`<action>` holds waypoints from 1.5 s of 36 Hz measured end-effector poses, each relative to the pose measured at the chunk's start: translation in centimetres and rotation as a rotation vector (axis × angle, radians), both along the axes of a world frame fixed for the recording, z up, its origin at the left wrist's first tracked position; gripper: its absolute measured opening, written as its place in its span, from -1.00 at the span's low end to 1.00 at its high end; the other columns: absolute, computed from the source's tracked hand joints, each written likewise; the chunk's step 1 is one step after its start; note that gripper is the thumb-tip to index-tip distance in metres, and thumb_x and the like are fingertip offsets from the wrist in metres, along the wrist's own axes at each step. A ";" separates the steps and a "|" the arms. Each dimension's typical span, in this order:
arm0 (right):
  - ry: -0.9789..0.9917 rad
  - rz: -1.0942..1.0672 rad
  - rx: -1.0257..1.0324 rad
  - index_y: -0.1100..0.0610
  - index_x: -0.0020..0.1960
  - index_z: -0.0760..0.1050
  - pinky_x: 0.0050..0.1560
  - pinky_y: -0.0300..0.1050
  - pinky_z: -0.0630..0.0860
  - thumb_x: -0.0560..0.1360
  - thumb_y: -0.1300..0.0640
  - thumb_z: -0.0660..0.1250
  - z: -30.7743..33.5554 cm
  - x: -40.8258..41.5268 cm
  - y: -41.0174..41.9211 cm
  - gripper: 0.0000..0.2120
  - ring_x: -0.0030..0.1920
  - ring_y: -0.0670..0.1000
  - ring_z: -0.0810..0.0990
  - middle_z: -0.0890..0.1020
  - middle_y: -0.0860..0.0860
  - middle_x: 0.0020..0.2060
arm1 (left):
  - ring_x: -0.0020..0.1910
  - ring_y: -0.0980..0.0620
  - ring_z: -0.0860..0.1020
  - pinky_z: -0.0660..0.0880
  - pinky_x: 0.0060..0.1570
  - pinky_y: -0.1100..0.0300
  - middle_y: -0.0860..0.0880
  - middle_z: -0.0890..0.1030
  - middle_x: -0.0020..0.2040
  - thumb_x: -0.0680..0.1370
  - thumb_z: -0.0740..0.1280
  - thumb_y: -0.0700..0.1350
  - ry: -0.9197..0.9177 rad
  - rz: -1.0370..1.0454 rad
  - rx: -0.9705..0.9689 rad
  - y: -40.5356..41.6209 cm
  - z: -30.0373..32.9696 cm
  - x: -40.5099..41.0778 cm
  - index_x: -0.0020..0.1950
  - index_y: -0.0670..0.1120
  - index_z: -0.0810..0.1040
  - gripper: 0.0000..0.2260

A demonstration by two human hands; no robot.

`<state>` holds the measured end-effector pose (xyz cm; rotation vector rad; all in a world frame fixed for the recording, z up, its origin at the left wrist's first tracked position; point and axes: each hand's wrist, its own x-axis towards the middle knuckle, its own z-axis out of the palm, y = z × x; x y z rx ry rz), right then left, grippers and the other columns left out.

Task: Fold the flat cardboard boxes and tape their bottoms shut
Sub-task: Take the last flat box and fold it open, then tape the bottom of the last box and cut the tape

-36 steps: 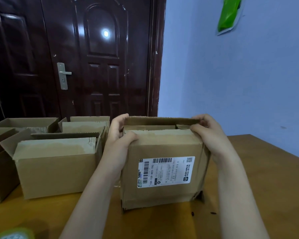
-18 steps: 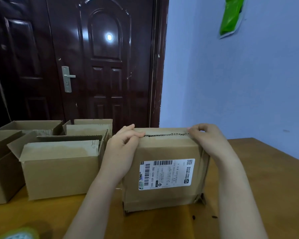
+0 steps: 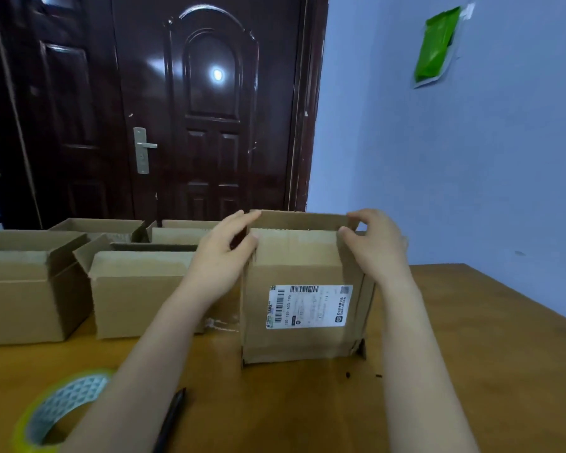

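A brown cardboard box (image 3: pixel 303 308) with a white shipping label (image 3: pixel 309 306) stands upright on the wooden table (image 3: pixel 471 354), straight in front of me. Its top flaps are partly raised: the far flap stands up and the near flap leans toward me. My left hand (image 3: pixel 224 253) grips the box's upper left corner, thumb on the near flap. At the upper right corner my right hand (image 3: pixel 374 243) pinches the flaps. A roll of tape (image 3: pixel 54 411) with a yellow-green core lies at the near left, blurred.
Several folded open-topped cardboard boxes (image 3: pixel 138 289) stand in a cluster on the table's left half. A black pen (image 3: pixel 170 420) lies near the front edge beside my left forearm. A dark door (image 3: pixel 183 109) and blue wall (image 3: pixel 471 158) are behind the table.
Half a second ago the top flaps were pressed flat under both hands; now they stand partly open again. The view has tilted down, so the tape roll and pen show.
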<state>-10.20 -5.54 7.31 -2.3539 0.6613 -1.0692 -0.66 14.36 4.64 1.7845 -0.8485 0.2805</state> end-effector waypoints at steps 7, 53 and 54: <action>-0.191 0.233 -0.152 -0.02 0.06 0.58 0.26 0.05 0.39 0.49 0.14 0.34 -0.5 -1.1 5.3 -0.82 0.18 0.00 0.48 0.53 -0.11 0.06 | 0.32 0.15 0.35 0.24 0.32 0.17 0.09 0.45 0.32 0.60 0.24 -0.06 -0.023 0.119 0.019 6.4 0.2 -0.1 0.22 0.07 0.57 -0.77; 0.446 0.901 -0.058 0.04 -0.07 0.50 0.18 -0.07 0.42 0.37 -0.08 0.47 -17.0 4.9 20.6 -0.73 0.18 -0.08 0.31 0.32 -0.11 0.08 | 0.02 0.24 0.48 -0.02 0.48 0.03 0.21 0.56 -0.06 0.38 0.40 0.09 -0.201 0.270 0.591 20.7 -14.9 -2.8 -0.04 0.19 0.52 -0.82; 0.447 0.903 -0.025 0.04 -0.08 0.50 0.18 -0.09 0.40 0.36 -0.07 0.48 -16.9 4.8 20.5 -0.73 0.19 -0.08 0.31 0.32 -0.11 0.10 | 0.01 0.22 0.49 -0.01 0.47 0.02 0.21 0.56 -0.07 0.39 0.43 0.05 -0.207 0.275 0.595 20.7 -14.8 -2.9 -0.07 0.19 0.51 -0.83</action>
